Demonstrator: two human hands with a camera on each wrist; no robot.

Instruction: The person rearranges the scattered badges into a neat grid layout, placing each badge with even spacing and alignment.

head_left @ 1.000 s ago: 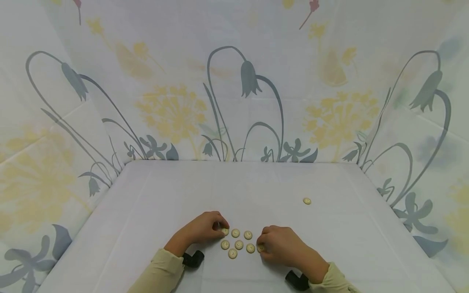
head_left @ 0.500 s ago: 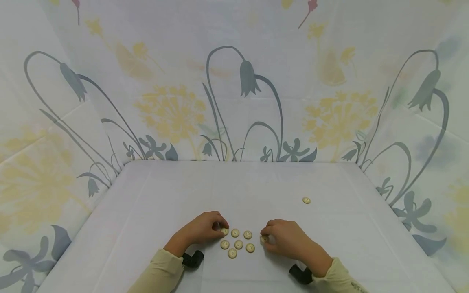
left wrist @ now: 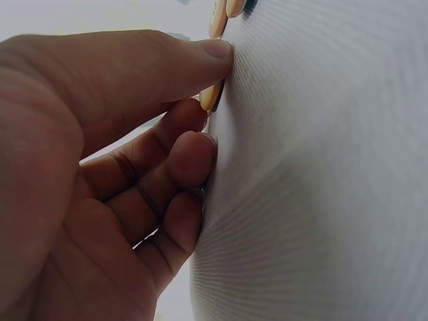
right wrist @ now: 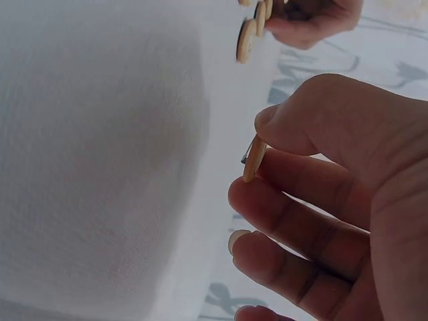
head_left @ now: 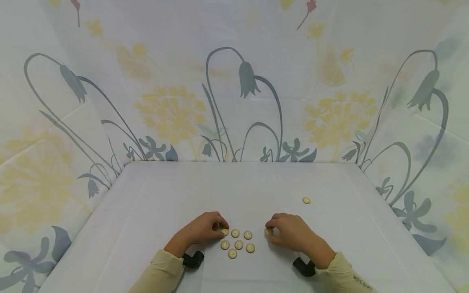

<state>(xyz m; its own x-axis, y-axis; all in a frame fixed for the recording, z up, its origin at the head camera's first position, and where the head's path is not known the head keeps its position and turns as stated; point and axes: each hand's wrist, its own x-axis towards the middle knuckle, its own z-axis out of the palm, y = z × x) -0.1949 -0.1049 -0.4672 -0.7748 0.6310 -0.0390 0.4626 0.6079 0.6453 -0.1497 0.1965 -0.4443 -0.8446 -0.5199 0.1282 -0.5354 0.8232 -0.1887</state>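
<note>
Several cream-coloured round buttons (head_left: 239, 244) with small holes lie grouped on the white cloth in the head view. At the group's far left corner, the left hand (head_left: 202, 228) pinches a button (left wrist: 208, 97) between thumb and fingertips, down at the cloth. To the right of the group, the right hand (head_left: 293, 231) holds another button (right wrist: 253, 158) on edge by its rim between thumb and finger. A thin metal piece sticks out from the back of that button in the right wrist view. Fingers partly cover both held buttons.
A lone button (head_left: 306, 200) lies farther back on the right. Flower-printed fabric (head_left: 242, 122) hangs round the back and sides of the cloth-covered table (head_left: 165, 187). Black wrist mounts (head_left: 304, 267) sit under both wrists.
The right hand has drawn its button away from the group, to the right and farther back, off its place at the row's end. The left hand stays put.
</note>
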